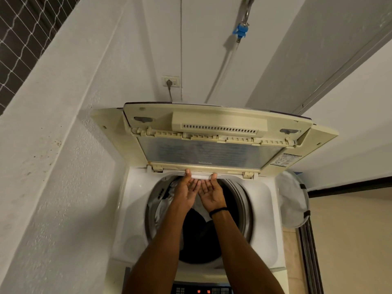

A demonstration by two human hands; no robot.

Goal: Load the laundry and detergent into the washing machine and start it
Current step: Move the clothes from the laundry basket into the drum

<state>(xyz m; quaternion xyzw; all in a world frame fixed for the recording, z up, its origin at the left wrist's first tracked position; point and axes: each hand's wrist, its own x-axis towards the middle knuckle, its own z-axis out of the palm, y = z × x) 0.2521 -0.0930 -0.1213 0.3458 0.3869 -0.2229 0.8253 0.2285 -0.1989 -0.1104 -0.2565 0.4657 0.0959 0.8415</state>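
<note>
The top-loading washing machine point(267, 209) stands with its cream lid point(212, 132) folded up at the back. White and dark laundry point(197, 234) lies in the drum. A small white detergent drawer point(201, 176) sits at the drum's back rim. My left hand point(186, 192) and my right hand point(212, 194) are palms up side by side over the drum. Both thumbs touch the drawer's front, the other fingers are loosely curled and hold nothing. The right wrist wears a black band.
The control panel point(201, 290) at the front edge shows lit red digits. A white mesh laundry basket point(294, 200) stands right of the machine. A white wall point(53, 166) closes in on the left. A plugged socket point(170, 81) and a hose with a blue connector point(240, 31) are behind.
</note>
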